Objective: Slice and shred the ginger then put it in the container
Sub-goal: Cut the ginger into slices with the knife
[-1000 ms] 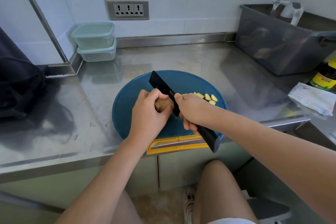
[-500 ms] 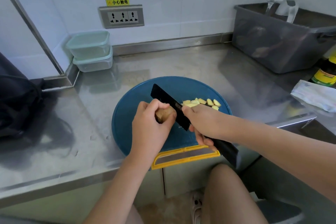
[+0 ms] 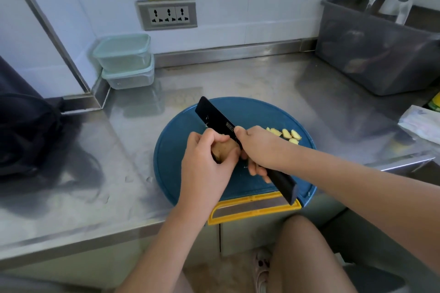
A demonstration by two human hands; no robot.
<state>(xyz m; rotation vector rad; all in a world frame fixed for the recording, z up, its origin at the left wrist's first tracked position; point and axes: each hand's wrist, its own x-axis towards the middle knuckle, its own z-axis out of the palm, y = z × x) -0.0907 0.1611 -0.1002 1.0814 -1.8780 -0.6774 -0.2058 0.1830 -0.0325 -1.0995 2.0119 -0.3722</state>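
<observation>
On the round blue cutting board (image 3: 181, 150) my left hand (image 3: 204, 162) grips a tan piece of ginger (image 3: 222, 148). My right hand (image 3: 259, 147) holds a black knife (image 3: 217, 119) by its handle, index finger on the blade's spine. The blade lies against the right side of the ginger. Several pale yellow ginger slices (image 3: 287, 134) lie on the board just right of my right hand. Two stacked clear containers with pale green lids (image 3: 125, 60) stand at the back left by the wall.
The board's yellow handle (image 3: 252, 208) overhangs the steel counter's front edge (image 3: 71, 197). A grey plastic tub (image 3: 376, 54) stands at the back right. A white packet (image 3: 421, 123) lies at the right edge. A dark bag (image 3: 23, 131) sits at the left.
The camera has shifted, so the view sits lower and closer. The knife has slid a little across the ginger. Both hands keep their hold.
</observation>
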